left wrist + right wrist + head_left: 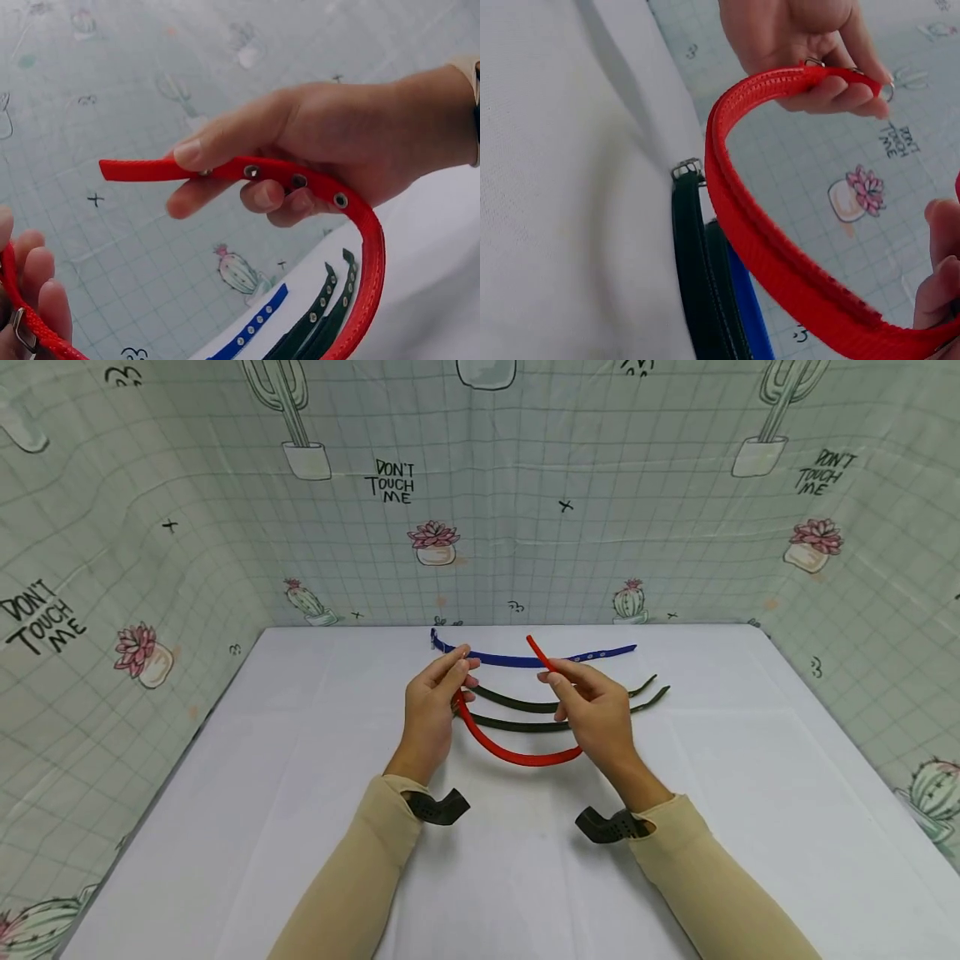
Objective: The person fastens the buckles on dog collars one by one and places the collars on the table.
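Note:
A red pet collar hangs in a curve between both hands, held up over the white table. My left hand grips its buckle end; in the right wrist view metal hardware shows beside those fingers. With thumb and forefinger, my right hand pinches the other end near the tip. The left wrist view shows that free tip sticking out past the thumb, and a row of metal eyelets along the strap.
Behind the hands, a blue collar and two dark green collars lie side by side on the white tabletop. A cloth backdrop printed with cacti and grid lines rises at the table's back and sides.

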`<state>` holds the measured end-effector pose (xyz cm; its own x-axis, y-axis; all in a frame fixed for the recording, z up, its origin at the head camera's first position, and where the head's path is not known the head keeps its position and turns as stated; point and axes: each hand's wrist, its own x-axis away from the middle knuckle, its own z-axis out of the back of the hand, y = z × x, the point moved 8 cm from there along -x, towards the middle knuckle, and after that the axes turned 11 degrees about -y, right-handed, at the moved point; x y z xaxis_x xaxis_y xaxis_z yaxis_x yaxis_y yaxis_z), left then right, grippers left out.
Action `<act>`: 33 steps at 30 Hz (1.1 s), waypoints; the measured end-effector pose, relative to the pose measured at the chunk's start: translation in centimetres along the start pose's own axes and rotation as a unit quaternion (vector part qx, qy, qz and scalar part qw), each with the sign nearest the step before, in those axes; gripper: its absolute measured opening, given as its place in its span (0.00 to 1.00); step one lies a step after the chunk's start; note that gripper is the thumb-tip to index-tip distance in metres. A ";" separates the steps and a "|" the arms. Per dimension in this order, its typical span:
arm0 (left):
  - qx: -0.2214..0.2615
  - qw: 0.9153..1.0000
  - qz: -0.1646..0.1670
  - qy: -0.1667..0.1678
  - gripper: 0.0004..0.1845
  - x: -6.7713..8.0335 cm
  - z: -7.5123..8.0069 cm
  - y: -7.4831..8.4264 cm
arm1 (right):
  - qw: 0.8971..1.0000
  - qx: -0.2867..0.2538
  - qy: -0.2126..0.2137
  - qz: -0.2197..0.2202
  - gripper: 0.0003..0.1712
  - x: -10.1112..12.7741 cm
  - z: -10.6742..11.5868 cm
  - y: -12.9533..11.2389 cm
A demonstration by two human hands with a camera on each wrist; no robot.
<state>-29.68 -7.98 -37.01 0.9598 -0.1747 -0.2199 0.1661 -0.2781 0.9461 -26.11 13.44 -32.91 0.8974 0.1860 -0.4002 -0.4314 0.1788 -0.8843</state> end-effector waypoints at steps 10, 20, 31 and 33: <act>0.034 0.999 0.031 0.002 0.17 0.1 -0.5 -0.5 | 0.997 0.030 -0.072 -0.001 0.14 -0.3 -1.1 2.6; 0.019 0.998 0.048 -0.027 0.18 0.1 -1.5 -0.7 | 0.992 0.052 -0.115 0.027 0.13 -0.1 -2.2 2.3; 0.018 0.997 0.058 -0.046 0.17 0.1 -2.0 -0.8 | 0.990 0.064 -0.126 0.030 0.13 0.0 -2.5 2.0; 0.016 0.997 0.060 -0.050 0.17 0.1 -2.0 -0.8 | 0.989 0.062 -0.128 0.033 0.13 0.0 -2.5 1.9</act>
<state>-29.25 -5.89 -37.27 0.9448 -0.3013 -0.1288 0.0417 -0.2795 0.9592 -26.73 11.41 -35.19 0.8203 0.4375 -0.3682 -0.5110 0.2719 -0.8154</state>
